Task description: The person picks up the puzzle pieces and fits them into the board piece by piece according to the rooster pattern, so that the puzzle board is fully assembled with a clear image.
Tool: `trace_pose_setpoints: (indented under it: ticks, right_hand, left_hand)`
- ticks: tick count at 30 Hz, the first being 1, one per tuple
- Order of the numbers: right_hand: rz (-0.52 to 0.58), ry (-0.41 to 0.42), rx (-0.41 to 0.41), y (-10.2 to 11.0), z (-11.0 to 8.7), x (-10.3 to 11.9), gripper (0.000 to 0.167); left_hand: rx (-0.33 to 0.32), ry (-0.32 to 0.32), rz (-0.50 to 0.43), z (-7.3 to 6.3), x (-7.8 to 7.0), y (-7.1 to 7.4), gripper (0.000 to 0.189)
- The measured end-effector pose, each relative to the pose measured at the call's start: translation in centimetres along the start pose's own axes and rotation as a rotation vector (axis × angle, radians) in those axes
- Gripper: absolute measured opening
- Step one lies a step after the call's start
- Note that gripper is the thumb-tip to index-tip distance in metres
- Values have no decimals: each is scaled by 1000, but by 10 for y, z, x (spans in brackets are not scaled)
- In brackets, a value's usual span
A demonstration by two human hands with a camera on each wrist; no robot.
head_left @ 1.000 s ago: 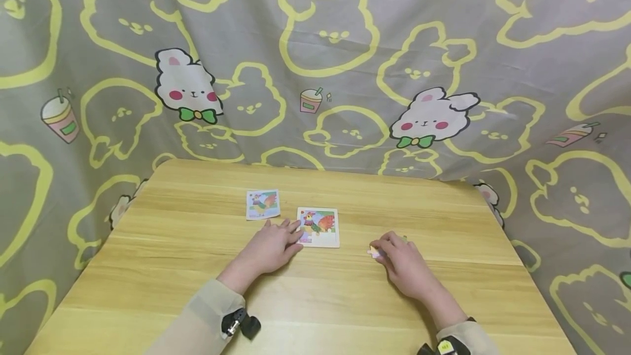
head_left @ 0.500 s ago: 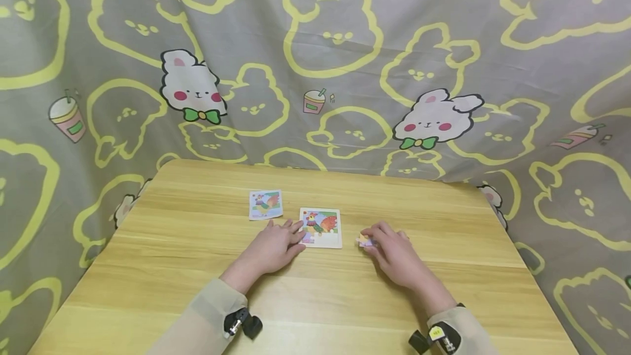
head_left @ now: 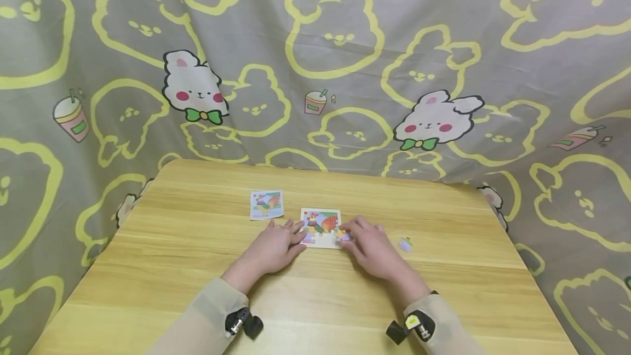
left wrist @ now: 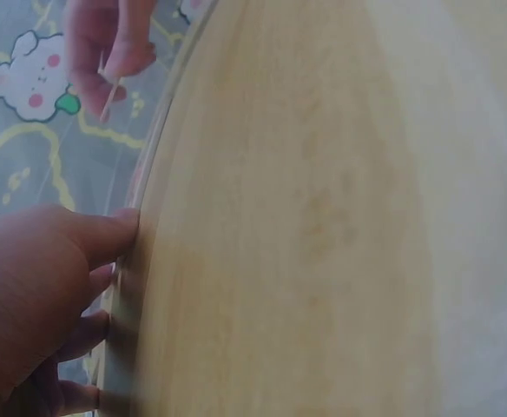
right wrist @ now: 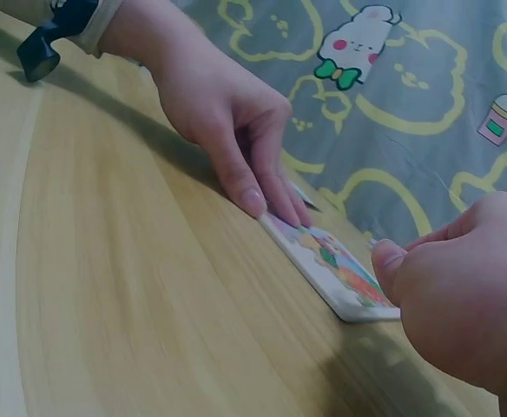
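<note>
A jigsaw puzzle board [head_left: 320, 243] with a white frame and a rooster picture lies mid-table; a white patch shows along its lower part. My left hand [head_left: 270, 250] rests at its left edge, fingers straight and touching the frame. In the right wrist view that left hand [right wrist: 227, 113] lies on the board's near end. My right hand [head_left: 373, 248] pinches a jigsaw puzzle piece [head_left: 343, 235] at the board's right edge, thumb and fingertips overlapping the frame. The left wrist view shows the held piece [left wrist: 109, 102] edge-on, raised above the table.
Another puzzle piece [head_left: 405, 244], purple and green, lies on the table right of my right hand. A paper card [head_left: 267, 205] with the same rooster picture lies behind the left hand. A patterned curtain [head_left: 345, 86] stands around the wooden table [head_left: 315, 300].
My right hand has moved left with the puzzle piece, from the right part of the table to the board's edge. This uncovers the other piece. The left hand stays at the board.
</note>
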State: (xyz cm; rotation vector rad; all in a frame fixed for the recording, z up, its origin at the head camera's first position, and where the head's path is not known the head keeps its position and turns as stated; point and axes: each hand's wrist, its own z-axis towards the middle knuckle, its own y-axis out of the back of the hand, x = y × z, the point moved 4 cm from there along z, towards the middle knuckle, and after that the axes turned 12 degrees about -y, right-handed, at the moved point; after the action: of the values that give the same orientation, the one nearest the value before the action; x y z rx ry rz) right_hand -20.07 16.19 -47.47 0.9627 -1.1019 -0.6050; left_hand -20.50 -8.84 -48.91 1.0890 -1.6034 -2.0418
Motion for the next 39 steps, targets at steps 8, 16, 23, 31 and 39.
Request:
trace_pose_setpoints:
  ticks: [8,16,23,31,39]
  right_hand:
    - [-64,60,15,-15,12,17,35]
    - [-124,95,29,-28,20,24,31]
    - [-117,112,36,-32,23,29,31]
    - [-154,135,9,-35,25,30,35]
    - [-170,165,-42,-39,26,29,34]
  left_hand:
    - [10,0,17,0,0,-1,48]
    - [7,-5,25,2,-2,0,47]
    - [5,-3,23,1,-2,0,47]
    - [9,0,48,1,-4,0,47]
    - [17,-63,219,4,-16,1,44]
